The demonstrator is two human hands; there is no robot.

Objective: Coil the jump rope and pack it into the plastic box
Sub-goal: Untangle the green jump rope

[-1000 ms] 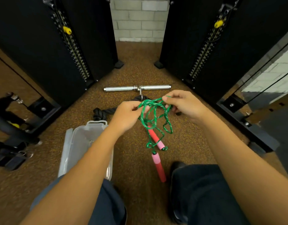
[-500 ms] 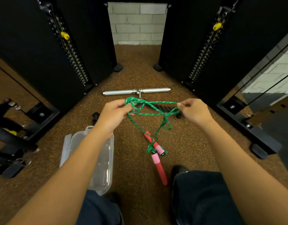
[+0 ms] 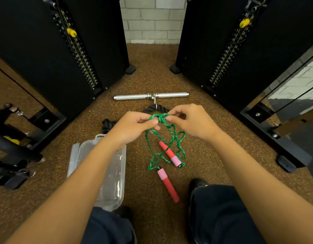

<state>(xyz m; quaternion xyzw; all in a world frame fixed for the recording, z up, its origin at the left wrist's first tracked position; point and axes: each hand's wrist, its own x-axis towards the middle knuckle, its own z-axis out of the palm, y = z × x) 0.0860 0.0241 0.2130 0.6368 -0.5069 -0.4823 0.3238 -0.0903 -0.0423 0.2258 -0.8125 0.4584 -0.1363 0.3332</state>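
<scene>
Both hands are up over the middle of the floor, and the green jump rope point(image 3: 162, 138) is bunched between them! The left hand point(image 3: 134, 127) pinches the gathered loops between thumb and forefinger, while the right hand point(image 3: 191, 122) nips the top of the bundle with its fingertips just beside it, the two nearly touching. Below them the loops dangle loose and uneven, and the two red-and-pink handles point(image 3: 167, 184) hang at the bottom, one above the other.

That cord looks light, limp and springy, so I'd judge the loops will want to slip apart unless they're held tight where they cross, right at the top of the bunch. The handles are the stiff, heavier bits, and gripping them together should steady the whole coil.

Half a second ago the hands were well apart with a strand stretched between them; now they've closed in and folded another loop onto the stack, and the hanging bundle looks thicker.

The clear plastic box point(image 3: 102, 173) sits open on the floor, near and to the left, partly under the left forearm, nothing in it yet
</scene>
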